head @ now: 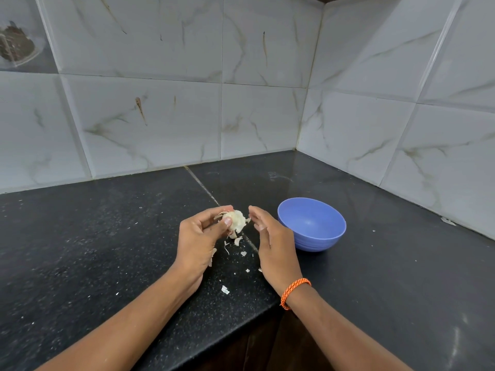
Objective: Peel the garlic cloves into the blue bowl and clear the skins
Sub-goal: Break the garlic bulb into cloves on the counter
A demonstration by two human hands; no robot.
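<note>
Two hands of mine are out over the black counter [107, 250]. My left hand [199, 236] has its fingers and thumb curled round the garlic [237, 220], gripping it up off the counter, with loose bits of skin hanging from it. My right hand [270, 245] is just beside the garlic, at 3 o'clock from it. Its fingers are straight and loose and it holds nothing. I cannot tell if it touches the garlic. The blue bowl [312, 224] sits on the counter at 3 o'clock from my right hand, very near it. I see nothing inside the bowl. Little white skins [235, 241] lie on the counter under the garlic, at 6 o'clock from it, between my two hands. A few more bits are nearer to me, close to the counter's edge. I have an orange band [294, 291] on my right wrist. White tiles [166, 116] with thin brown marks cover the wall at 12 o'clock.
</note>
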